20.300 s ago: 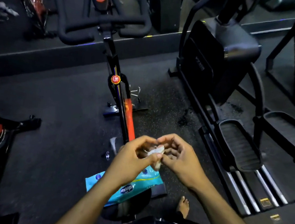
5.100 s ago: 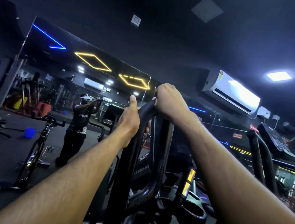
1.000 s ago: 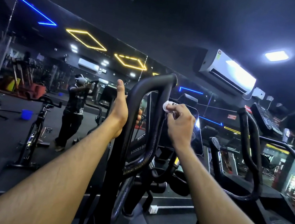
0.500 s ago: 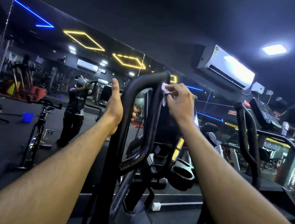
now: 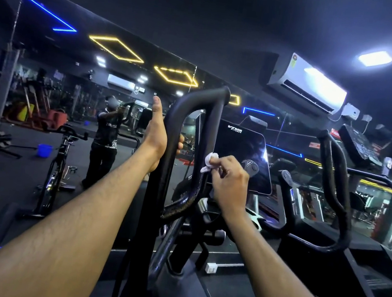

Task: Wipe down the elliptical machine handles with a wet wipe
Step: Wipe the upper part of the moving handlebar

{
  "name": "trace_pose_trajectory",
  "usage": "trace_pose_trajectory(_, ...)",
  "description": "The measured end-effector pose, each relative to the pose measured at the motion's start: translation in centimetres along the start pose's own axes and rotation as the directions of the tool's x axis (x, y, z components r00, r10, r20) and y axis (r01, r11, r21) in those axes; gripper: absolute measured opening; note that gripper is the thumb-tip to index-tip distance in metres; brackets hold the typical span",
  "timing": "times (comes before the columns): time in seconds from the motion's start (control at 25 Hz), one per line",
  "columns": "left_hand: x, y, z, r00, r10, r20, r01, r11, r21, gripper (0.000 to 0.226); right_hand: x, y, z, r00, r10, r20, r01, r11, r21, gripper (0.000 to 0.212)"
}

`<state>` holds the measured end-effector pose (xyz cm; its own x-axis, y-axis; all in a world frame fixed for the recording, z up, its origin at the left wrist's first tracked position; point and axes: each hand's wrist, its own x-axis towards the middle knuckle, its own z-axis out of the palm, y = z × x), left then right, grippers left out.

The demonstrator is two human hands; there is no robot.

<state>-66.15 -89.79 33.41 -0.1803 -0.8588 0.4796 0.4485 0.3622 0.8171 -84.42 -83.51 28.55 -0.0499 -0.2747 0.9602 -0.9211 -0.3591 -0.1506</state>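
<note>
Two bare forearms reaching forward to one black looped handle of the elliptical machine. Left hand wrapped around the handle's left upright, thumb pointing straight up, fingertips just showing inside the loop; grip closed on the bar. Right hand at the handle's right upright, below the top bend, pinching one crumpled white wipe between thumb and fingers and pressing it against the bar; grip narrow, holding the wipe. Just right of the handle, one dark console screen with small white lettering at its top. Further right of the handle, a second black looped handle, untouched, well apart from both hands. Left of the handle, one exercise bike standing on the dark floor, and beyond it one small blue bucket. Behind the handle, a wall mirror showing one reflected standing person with arms raised. Above and right of the handle, one white air conditioner on the wall; one lit ceiling panel further right; two yellow diamond-shaped light outlines above and left of the handle.
</note>
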Motion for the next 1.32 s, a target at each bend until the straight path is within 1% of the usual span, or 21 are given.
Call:
trace_pose_trajectory(0.12, -0.4, 0.3, 0.1, 1.0, 0.003, -0.009, -0.003, 1.0, 0.015, 0.099, -2.7, -0.1, -0.6, 0.996, -0.009, 0.09, 0.012, 1.0, -0.027, 0.015)
trace_pose_trajectory(0.24, -0.4, 0.4, 0.1, 1.0, 0.015, 0.0, -0.015, 1.0, 0.019, 0.099, -1.6, 0.3, -2.1, 0.98, -0.035, 0.195, 0.039, 0.999, -0.019, 0.019)
trace_pose_trajectory(0.28, -0.3, 0.3, 0.0, 1.0, 0.018, 0.002, -0.018, 1.0, 0.02, 0.1, 0.1, 0.2, -2.6, 0.98, -0.058, 0.189, 0.064, 0.998, -0.025, 0.019)
trace_pose_trajectory(0.4, 0.1, 0.1, -0.1, 1.0, 0.014, 0.006, -0.014, 0.999, 0.031, 0.101, 7.2, -0.4, -3.3, 0.988, -0.134, 0.078, 0.142, 0.985, -0.102, 0.017)
trace_pose_trajectory(0.48, 0.3, -0.1, -0.2, 1.0, 0.025, 0.016, -0.025, 0.999, 0.035, 0.099, 11.3, -1.1, -2.3, 0.967, -0.229, 0.108, 0.245, 0.954, -0.171, 0.02)
trace_pose_trajectory(0.56, 0.6, -0.3, -0.3, 0.999, 0.034, 0.02, -0.035, 0.999, 0.032, 0.098, 13.1, -1.5, -1.1, 0.923, -0.339, 0.181, 0.373, 0.902, -0.217, 0.019)
trace_pose_trajectory(0.68, 1.0, -0.6, -0.4, 0.999, 0.049, 0.02, -0.049, 0.998, 0.028, 0.107, 11.8, -1.2, -0.7, 0.883, -0.412, 0.225, 0.462, 0.847, -0.263, 0.025)
trace_pose_trajectory(0.72, 1.1, -0.6, -0.3, 0.998, 0.055, 0.02, -0.055, 0.998, 0.027, 0.106, 10.7, -0.8, -1.0, 0.859, -0.436, 0.27, 0.502, 0.821, -0.273, 0.027)
trace_pose_trajectory(0.8, 1.1, -0.6, -0.3, 0.998, 0.06, 0.018, -0.06, 0.998, 0.01, 0.099, 8.2, -0.1, -1.9, 0.765, -0.492, 0.416, 0.615, 0.749, -0.246, 0.028)
trace_pose_trajectory(0.84, 1.2, -0.6, -0.4, 0.998, 0.058, 0.02, -0.059, 0.998, 0.008, 0.096, 7.8, 0.1, -2.5, 0.712, -0.51, 0.482, 0.661, 0.719, -0.215, 0.024)
trace_pose_trajectory(0.88, 1.2, -0.7, -0.4, 0.998, 0.057, 0.025, -0.057, 0.998, 0.009, 0.096, 8.2, 0.0, -2.9, 0.671, -0.527, 0.522, 0.692, 0.697, -0.186, 0.02)
trace_pose_trajectory(0.92, 1.4, -0.8, -0.5, 0.998, 0.056, 0.03, -0.057, 0.998, 0.01, 0.096, 9.4, -0.3, -3.1, 0.649, -0.544, 0.531, 0.713, 0.678, -0.178, 0.019)
trace_pose_trajectory(1.04, 1.5, -0.9, -0.5, 0.998, 0.054, 0.027, -0.055, 0.998, 0.023, 0.098, 14.5, -1.7, -2.7, 0.652, -0.581, 0.488, 0.748, 0.597, -0.29, 0.016)
trace_pose_trajectory(1.08, 1.4, -0.9, -0.5, 0.998, 0.055, 0.029, -0.055, 0.998, 0.021, 0.098, 15.6, -2.1, -2.4, 0.625, -0.585, 0.517, 0.776, 0.538, -0.329, 0.016)
trace_pose_trajectory(1.16, 1.5, -0.9, -0.4, 0.998, 0.061, 0.026, -0.062, 0.998, 0.017, 0.098, 16.1, -2.3, -1.9, 0.536, -0.57, 0.623, 0.844, 0.383, -0.376, 0.014)
trace_pose_trajectory(1.2, 1.6, -1.0, -0.4, 0.998, 0.066, 0.026, -0.066, 0.998, 0.024, 0.1, 15.9, -2.3, -1.9, 0.504, -0.564, 0.655, 0.864, 0.312, -0.396, 0.013)
trace_pose_trajectory(1.24, 1.8, -1.0, -0.4, 0.997, 0.07, 0.027, -0.07, 0.997, 0.03, 0.103, 15.5, -2.5, -1.9, 0.5, -0.566, 0.656, 0.864, 0.277, -0.419, 0.012)
trace_pose_trajectory(1.28, 1.8, -1.1, -0.5, 0.997, 0.073, 0.031, -0.074, 0.997, 0.033, 0.104, 15.0, -2.4, -1.7, 0.511, -0.566, 0.647, 0.857, 0.277, -0.434, 0.012)
trace_pose_trajectory(1.32, 1.8, -1.1, -0.5, 0.996, 0.077, 0.036, -0.078, 0.997, 0.03, 0.104, 14.3, -2.5, -1.6, 0.529, -0.552, 0.645, 0.848, 0.311, -0.429, 0.013)
